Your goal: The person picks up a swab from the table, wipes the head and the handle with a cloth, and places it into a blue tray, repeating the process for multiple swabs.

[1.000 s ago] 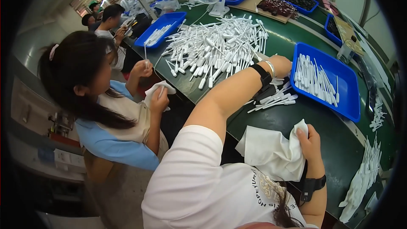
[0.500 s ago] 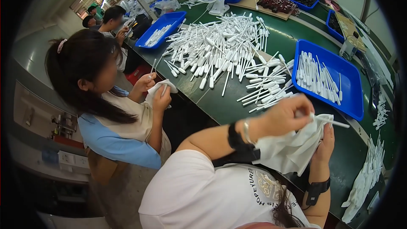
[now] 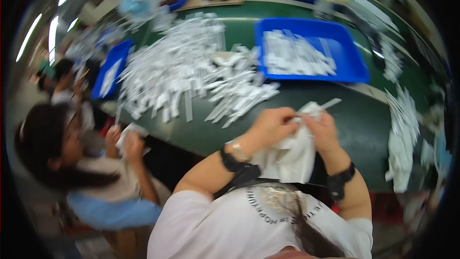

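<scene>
In front of my chest, both hands are raised over the near edge of the green table. My left hand (image 3: 273, 127) is closed in a pinch at the left end of a slim white stick (image 3: 331, 102). My right hand (image 3: 322, 129) is closed on a white cloth (image 3: 287, 158), which wraps round the stick and hangs down between my forearms. The stick's free end pokes out to the right, past my right fingers. Motion blur hides its exact shape, and the cloth and fingers cover its middle.
A large pile of similar white sticks (image 3: 172, 62) spreads left of centre on the table (image 3: 354, 115). Beyond my hands sits a blue tray (image 3: 352, 62) holding more. A cloth bundle with sticks (image 3: 402, 134) lies at the right. A co-worker (image 3: 96, 172) works at my left.
The view has swung to the right and blurred. My left hand has lowered and come in beside my right hand, the cloth and stick still between them.
</scene>
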A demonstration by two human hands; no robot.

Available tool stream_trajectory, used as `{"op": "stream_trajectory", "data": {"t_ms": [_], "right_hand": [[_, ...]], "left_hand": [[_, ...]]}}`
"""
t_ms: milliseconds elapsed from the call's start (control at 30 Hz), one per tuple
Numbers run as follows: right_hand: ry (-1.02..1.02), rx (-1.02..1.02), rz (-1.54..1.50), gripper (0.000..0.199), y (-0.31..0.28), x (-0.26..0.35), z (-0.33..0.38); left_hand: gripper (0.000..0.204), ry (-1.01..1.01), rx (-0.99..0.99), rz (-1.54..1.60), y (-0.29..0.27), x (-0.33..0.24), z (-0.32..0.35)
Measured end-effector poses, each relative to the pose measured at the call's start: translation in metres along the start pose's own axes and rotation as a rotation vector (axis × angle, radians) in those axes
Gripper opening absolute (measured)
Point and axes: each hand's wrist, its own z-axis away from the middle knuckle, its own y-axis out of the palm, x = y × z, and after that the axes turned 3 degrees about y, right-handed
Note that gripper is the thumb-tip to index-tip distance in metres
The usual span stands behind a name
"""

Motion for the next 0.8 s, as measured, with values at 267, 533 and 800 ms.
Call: {"op": "stream_trajectory", "data": {"t_ms": [267, 533, 800], "right_hand": [[0.051, -0.002, -0.073, 0.020, 0.001, 0.013, 0.002], [-0.073, -0.314, 0.059, 0.020, -0.029, 0.013, -0.010], [-0.028, -0.234, -0.271, 0.018, -0.011, 0.029, -0.009]], "left_hand": [[0.010, -0.040, -0.026, 0.334, -0.005, 0.008, -0.001], [0.011, 0.041, -0.137, 0.553, -0.013, -0.003, 0.016], [0.010, -0.066, 0.247, 1.068, -0.006, -0.004, 0.024]]}}
